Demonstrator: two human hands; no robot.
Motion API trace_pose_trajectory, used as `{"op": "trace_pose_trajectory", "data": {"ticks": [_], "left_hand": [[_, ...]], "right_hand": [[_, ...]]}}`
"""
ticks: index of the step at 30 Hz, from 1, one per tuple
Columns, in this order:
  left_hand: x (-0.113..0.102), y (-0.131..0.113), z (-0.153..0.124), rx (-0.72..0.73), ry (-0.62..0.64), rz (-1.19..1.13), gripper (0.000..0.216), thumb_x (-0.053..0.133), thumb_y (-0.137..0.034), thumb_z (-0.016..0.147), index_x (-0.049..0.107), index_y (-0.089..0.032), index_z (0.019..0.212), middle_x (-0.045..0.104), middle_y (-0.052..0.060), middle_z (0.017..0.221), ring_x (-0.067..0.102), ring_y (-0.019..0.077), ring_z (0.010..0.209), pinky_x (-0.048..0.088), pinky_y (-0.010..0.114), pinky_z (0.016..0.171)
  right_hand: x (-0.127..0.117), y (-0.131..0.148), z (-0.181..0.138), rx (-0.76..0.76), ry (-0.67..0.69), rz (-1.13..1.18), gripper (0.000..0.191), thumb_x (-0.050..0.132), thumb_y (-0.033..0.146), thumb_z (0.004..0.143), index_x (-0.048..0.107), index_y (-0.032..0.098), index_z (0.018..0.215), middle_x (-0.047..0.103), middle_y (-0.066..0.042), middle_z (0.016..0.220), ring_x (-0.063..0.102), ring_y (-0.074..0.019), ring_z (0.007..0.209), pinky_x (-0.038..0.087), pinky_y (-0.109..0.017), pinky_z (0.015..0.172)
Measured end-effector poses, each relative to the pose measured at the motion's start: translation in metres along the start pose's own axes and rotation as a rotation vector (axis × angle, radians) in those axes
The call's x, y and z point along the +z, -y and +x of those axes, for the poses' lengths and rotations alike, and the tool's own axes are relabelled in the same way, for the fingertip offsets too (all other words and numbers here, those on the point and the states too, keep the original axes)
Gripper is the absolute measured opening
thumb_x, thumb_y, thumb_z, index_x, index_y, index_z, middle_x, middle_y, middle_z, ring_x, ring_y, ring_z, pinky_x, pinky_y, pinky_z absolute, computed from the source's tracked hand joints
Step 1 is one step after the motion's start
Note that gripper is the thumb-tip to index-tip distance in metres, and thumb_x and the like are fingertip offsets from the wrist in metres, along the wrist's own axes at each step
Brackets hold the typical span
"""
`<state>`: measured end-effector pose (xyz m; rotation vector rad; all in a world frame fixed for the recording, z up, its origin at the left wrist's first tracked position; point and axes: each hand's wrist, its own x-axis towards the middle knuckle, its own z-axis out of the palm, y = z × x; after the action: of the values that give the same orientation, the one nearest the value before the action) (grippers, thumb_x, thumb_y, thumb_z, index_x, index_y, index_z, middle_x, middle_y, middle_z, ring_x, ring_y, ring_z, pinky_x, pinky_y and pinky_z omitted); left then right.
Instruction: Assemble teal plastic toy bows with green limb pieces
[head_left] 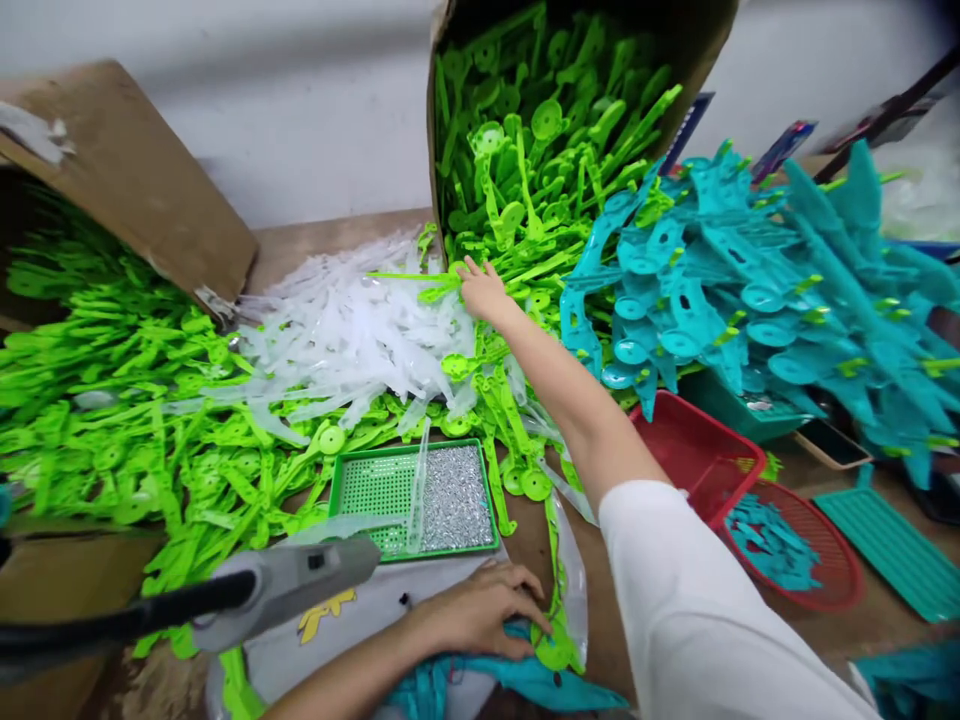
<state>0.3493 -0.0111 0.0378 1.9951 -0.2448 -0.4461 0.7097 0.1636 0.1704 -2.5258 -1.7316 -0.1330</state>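
Head view: green parts [556,655] touching left hand [487,608], right hand [484,292].

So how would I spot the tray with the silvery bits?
Start from the whitish heap left of the outstretched right hand. Just below it in the picture, above the left hand, lies a shallow, rectangular green tray. Unlike the bright green pieces around it, it has a perforated floor and tiny silvery bits filling its right side.
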Motion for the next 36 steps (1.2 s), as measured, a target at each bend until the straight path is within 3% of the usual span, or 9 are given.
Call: {"op": "trace_pose_trajectory", "data": {"ticks": [4, 7, 12, 19, 23, 26, 29, 33, 36], "left_hand": [[0.002, 0.003, 0.001, 0.012, 0.011, 0.017, 0.036, 0.075, -0.043, 0.087, 0.074, -0.032, 0.122, 0.059, 0.003, 0.139, 0.059, 0.0229, 0.124, 0.036, 0.035, 0.111], [0.002, 0.004, 0.001, 0.031, 0.007, 0.015, 0.037, 0.075, -0.044, 0.087, 0.074, -0.030, 0.121, 0.059, 0.004, 0.138, 0.059, 0.0245, 0.124, 0.037, 0.036, 0.111], [0.000, 0.001, -0.001, 0.070, -0.022, -0.001, 0.034, 0.074, -0.042, 0.088, 0.074, -0.030, 0.120, 0.060, 0.005, 0.136, 0.059, 0.0247, 0.123, 0.039, 0.036, 0.111], [-0.002, -0.002, -0.001, 0.048, -0.027, -0.013, 0.036, 0.080, -0.029, 0.082, 0.075, -0.029, 0.118, 0.060, 0.006, 0.134, 0.059, 0.0232, 0.122, 0.040, 0.033, 0.109], [-0.001, -0.002, 0.000, 0.039, -0.038, -0.014, 0.036, 0.081, -0.028, 0.082, 0.076, -0.030, 0.118, 0.061, 0.006, 0.133, 0.059, 0.0242, 0.122, 0.040, 0.036, 0.109], [-0.001, -0.002, -0.001, 0.023, -0.042, -0.031, 0.037, 0.081, -0.029, 0.081, 0.076, -0.031, 0.117, 0.061, 0.005, 0.132, 0.059, 0.0245, 0.123, 0.040, 0.037, 0.110], [0.002, 0.000, -0.002, 0.004, -0.045, -0.044, 0.038, 0.081, -0.032, 0.080, 0.076, -0.034, 0.118, 0.061, 0.004, 0.133, 0.058, 0.0244, 0.124, 0.037, 0.037, 0.111], [0.018, 0.022, 0.005, 0.004, -0.037, -0.086, 0.040, 0.078, -0.053, 0.081, 0.076, -0.036, 0.118, 0.061, 0.004, 0.134, 0.057, 0.0255, 0.122, 0.037, 0.036, 0.108], [0.044, 0.060, 0.020, -0.089, -0.051, -0.150, 0.042, 0.062, -0.069, 0.087, 0.076, -0.038, 0.111, 0.067, 0.004, 0.115, 0.060, 0.0225, 0.108, 0.037, 0.034, 0.103]], "right_hand": [[0.001, -0.004, -0.011, -0.082, -0.050, 0.019, 0.056, 0.035, -0.001, 0.085, 0.065, 0.005, 0.133, 0.050, -0.017, 0.155, 0.040, -0.0305, 0.150, 0.021, -0.059, 0.128], [-0.001, -0.006, -0.057, -0.205, -0.178, 0.097, 0.065, 0.029, 0.001, 0.090, 0.048, 0.012, 0.151, 0.041, -0.009, 0.163, 0.030, -0.0254, 0.155, 0.018, -0.055, 0.131], [-0.013, -0.004, -0.125, -0.194, -0.250, 0.233, 0.066, 0.028, 0.010, 0.097, 0.033, 0.028, 0.160, 0.040, 0.001, 0.163, 0.024, -0.0242, 0.157, 0.013, -0.060, 0.132], [-0.018, 0.000, -0.160, -0.164, -0.307, 0.283, 0.057, 0.030, 0.015, 0.099, 0.048, 0.028, 0.151, 0.046, 0.001, 0.159, 0.027, -0.0230, 0.156, 0.015, -0.058, 0.133], [-0.018, 0.003, -0.172, -0.325, -0.220, 0.297, 0.040, 0.044, 0.016, 0.092, 0.073, 0.024, 0.118, 0.060, -0.003, 0.148, 0.041, -0.0250, 0.150, 0.024, -0.056, 0.130], [-0.023, -0.015, -0.150, -0.228, -0.402, 0.440, 0.029, 0.049, 0.024, 0.091, 0.074, 0.026, 0.107, 0.069, -0.006, 0.134, 0.058, -0.0251, 0.134, 0.039, -0.055, 0.121], [-0.035, -0.044, -0.091, 0.186, -0.732, 0.534, 0.039, 0.051, 0.036, 0.094, 0.063, 0.023, 0.129, 0.061, -0.014, 0.142, 0.051, -0.0285, 0.140, 0.041, -0.057, 0.117], [-0.047, -0.065, 0.002, 0.406, -0.677, 0.459, 0.077, 0.063, 0.053, 0.088, 0.040, 0.016, 0.151, 0.030, -0.026, 0.162, 0.031, -0.0408, 0.150, 0.037, -0.066, 0.113], [-0.052, -0.061, 0.041, 0.522, -0.548, 0.400, 0.068, 0.053, 0.043, 0.095, 0.032, 0.019, 0.154, 0.032, -0.025, 0.161, 0.044, -0.0400, 0.142, 0.046, -0.063, 0.104]]}}
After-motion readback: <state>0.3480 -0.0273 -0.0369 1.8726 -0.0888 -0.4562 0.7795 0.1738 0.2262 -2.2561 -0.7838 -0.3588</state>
